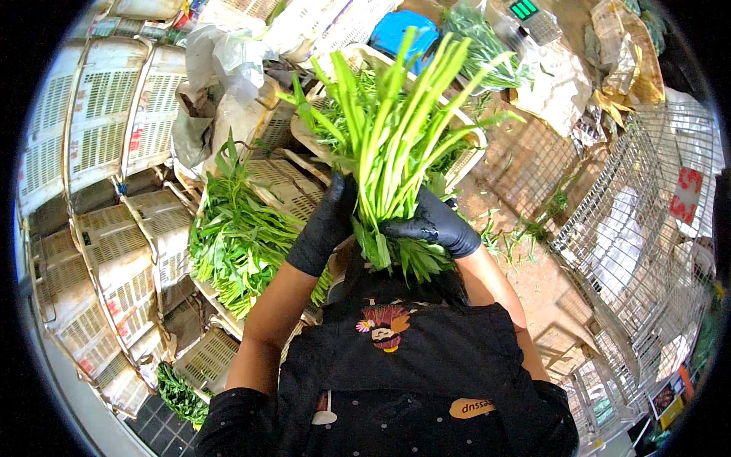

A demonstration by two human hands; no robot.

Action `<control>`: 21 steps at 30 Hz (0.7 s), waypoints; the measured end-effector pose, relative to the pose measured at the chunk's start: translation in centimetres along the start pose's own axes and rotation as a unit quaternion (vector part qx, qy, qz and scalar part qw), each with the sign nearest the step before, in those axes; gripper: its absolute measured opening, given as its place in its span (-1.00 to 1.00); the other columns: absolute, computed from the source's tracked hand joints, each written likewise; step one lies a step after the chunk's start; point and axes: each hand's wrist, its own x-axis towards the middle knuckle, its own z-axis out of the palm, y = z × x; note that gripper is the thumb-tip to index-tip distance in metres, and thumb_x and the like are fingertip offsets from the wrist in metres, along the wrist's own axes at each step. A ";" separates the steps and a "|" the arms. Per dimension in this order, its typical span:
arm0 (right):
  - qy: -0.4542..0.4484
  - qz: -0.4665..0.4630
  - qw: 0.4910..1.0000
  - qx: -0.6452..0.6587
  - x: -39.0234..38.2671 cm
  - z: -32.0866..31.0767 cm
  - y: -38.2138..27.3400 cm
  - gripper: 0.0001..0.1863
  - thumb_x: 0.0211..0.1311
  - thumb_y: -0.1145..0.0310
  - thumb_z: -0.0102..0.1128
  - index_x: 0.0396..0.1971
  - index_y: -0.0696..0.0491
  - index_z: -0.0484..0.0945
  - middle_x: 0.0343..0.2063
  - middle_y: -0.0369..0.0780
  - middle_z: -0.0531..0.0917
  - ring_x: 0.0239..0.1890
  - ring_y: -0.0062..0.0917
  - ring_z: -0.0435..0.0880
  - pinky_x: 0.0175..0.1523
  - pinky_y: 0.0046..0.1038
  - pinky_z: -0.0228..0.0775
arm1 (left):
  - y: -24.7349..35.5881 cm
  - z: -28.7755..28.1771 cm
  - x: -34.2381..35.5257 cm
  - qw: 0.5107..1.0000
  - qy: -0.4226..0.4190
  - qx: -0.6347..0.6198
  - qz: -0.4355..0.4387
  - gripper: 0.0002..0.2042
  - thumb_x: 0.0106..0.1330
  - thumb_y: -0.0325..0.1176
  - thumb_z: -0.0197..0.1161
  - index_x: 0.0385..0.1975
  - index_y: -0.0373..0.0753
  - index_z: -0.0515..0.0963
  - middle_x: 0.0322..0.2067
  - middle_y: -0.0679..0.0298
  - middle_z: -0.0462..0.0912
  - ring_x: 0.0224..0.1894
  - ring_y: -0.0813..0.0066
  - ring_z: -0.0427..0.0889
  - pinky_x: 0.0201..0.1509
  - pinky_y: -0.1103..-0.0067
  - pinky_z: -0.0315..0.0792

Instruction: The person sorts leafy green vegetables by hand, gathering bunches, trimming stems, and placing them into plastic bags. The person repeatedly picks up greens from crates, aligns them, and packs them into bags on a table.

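A big bunch of water spinach point(388, 160) stands up in front of my chest, its pale green cut stems fanning away from me. The leafy ends hang down close to my apron. My left hand point(329, 225), in a black glove, grips the bunch from the left; its fingertips are hidden behind the stems. From the right, my right hand point(438, 225), gloved in black too, wraps the lower part with its thumb across the leaves. Just beyond the bunch is a pale plastic crate point(474, 145) with more greens in it. Another heap of water spinach point(244, 236) lies left of my left forearm.
Stacks of white slatted crates point(106, 129) line the left side. Wire mesh cages point(632, 236) stand on the right. Loose leaves litter the brown floor point(533, 266). Farther off are a blue plastic container point(403, 34), bagged greens point(487, 53) and crumpled plastic bags point(228, 57).
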 end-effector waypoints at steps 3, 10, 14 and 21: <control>0.027 0.011 0.990 -0.138 -0.1 0.0 0.7 -0.33 -0.21 0.28 0.26 -0.05 0.17 0.19 -0.12 -0.12 0.39 -0.07 -0.51 0.33 0.07 -0.50 0.08 | -0.7 0.1 0.7 0.995 -0.042 -0.080 0.051 -0.43 0.15 0.11 -0.25 0.00 -0.22 0.18 -0.06 0.18 0.32 -0.06 0.34 0.34 0.01 0.45 0.23; 0.091 0.068 0.873 -0.474 -0.1 1.4 2.9 -0.40 -0.25 0.18 0.21 -0.21 0.20 0.22 -0.53 0.02 0.50 -0.46 -0.12 0.49 -0.39 -0.26 0.32 | -1.0 3.2 -1.2 0.951 0.005 0.301 0.074 -0.62 0.05 -0.21 0.12 -0.16 -0.27 0.35 -0.26 0.25 0.47 -0.23 0.43 0.44 -0.13 0.53 0.32; 0.043 0.069 0.830 -0.552 -0.4 1.4 3.1 -0.44 -0.24 0.18 0.21 -0.26 0.20 0.24 -0.56 0.01 0.50 -0.50 -0.13 0.50 -0.40 -0.27 0.32 | -1.6 2.7 0.7 0.947 -0.010 0.286 0.146 -0.71 -0.07 -0.34 0.20 -0.32 -0.32 0.45 -0.37 0.27 0.50 -0.35 0.54 0.45 -0.24 0.59 0.33; 0.152 -0.028 0.838 -0.524 -9.2 -1.2 0.8 -0.25 -0.23 0.11 0.20 -0.02 0.18 0.13 -0.14 0.05 0.35 -0.15 -0.12 0.38 -0.05 -0.29 0.21 | -2.2 -1.3 5.3 0.997 -0.014 -0.036 0.074 -0.73 -0.10 -0.40 0.15 -0.35 -0.31 0.42 -0.44 0.23 0.50 -0.44 0.45 0.49 -0.27 0.55 0.38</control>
